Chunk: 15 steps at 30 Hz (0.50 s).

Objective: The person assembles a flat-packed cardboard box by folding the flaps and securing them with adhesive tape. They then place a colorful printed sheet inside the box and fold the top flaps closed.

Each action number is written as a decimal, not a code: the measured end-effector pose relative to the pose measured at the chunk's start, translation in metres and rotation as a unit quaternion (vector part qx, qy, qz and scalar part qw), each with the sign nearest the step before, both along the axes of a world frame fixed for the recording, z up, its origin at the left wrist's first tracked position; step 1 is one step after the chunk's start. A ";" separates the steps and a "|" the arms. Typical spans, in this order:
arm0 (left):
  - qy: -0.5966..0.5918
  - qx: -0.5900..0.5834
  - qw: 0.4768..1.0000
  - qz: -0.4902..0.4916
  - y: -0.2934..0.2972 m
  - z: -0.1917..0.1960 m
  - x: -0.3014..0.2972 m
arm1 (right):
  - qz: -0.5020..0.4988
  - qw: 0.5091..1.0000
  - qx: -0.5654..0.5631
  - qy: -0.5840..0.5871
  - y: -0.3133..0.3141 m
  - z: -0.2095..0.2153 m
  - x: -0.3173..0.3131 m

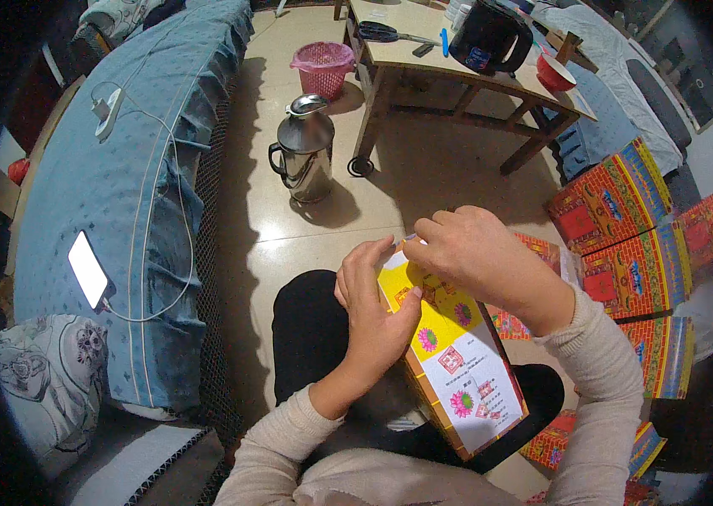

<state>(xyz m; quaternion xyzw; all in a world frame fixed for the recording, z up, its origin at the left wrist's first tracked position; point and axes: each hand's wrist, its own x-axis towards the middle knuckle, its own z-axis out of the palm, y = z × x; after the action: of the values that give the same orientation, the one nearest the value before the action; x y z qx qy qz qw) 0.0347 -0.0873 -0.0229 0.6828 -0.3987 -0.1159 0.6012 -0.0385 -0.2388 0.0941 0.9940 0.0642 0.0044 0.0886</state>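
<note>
Person seated, paper box (476,358) tilted across the lap, near end low between the thighs, far end up past the knees. Lap likely doubles as a support, so both hands are free for the far end. Top face yellow toward the far end, white toward the near end, pink flowers printed on both; orange-brown side shows along the left edge.

Left hand (371,312): grasping the box by its left edge near the far corner, thumb flat on the yellow face, fingers round the outside; probably there to stop it sliding or twisting. Right hand (476,257): fingers curled in over the far edge, wrist bent across the right edge; fingertips mostly hidden, can't tell if it's pinching paper or only pressing.

Red brick-print paper pieces (613,202) overlap in a row off the right edge of the box, presumably put there for easy reach; what supports them is unclear.

Metal jug (307,164) upright on the floor beyond the knees, pink basket (323,72) behind it. Worktop (411,15): black kettle (489,38) by the near edge, red bowl (555,74) near the right corner. Phone (88,271) on the blue-covered sofa (112,219), cabled to a power strip (108,116), so likely parked there to charge.
</note>
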 end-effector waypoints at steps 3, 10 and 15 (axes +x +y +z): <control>-0.013 0.009 1.000 0.005 0.002 0.003 0.002 | -0.013 0.999 -0.030 -0.015 0.010 0.002 0.001; 0.002 -0.007 1.000 -0.002 0.001 0.001 0.001 | -0.036 0.995 -0.082 -0.043 0.014 -0.006 -0.004; -0.020 -0.001 1.000 -0.001 0.001 0.001 0.003 | -0.078 0.992 -0.080 -0.063 0.021 -0.006 -0.002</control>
<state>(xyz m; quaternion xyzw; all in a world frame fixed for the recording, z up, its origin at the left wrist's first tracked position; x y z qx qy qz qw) 0.0379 -0.0863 -0.0218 0.6841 -0.4112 -0.1030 0.5936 -0.0410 -0.2181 0.0883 0.9834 -0.0190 0.0549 0.1721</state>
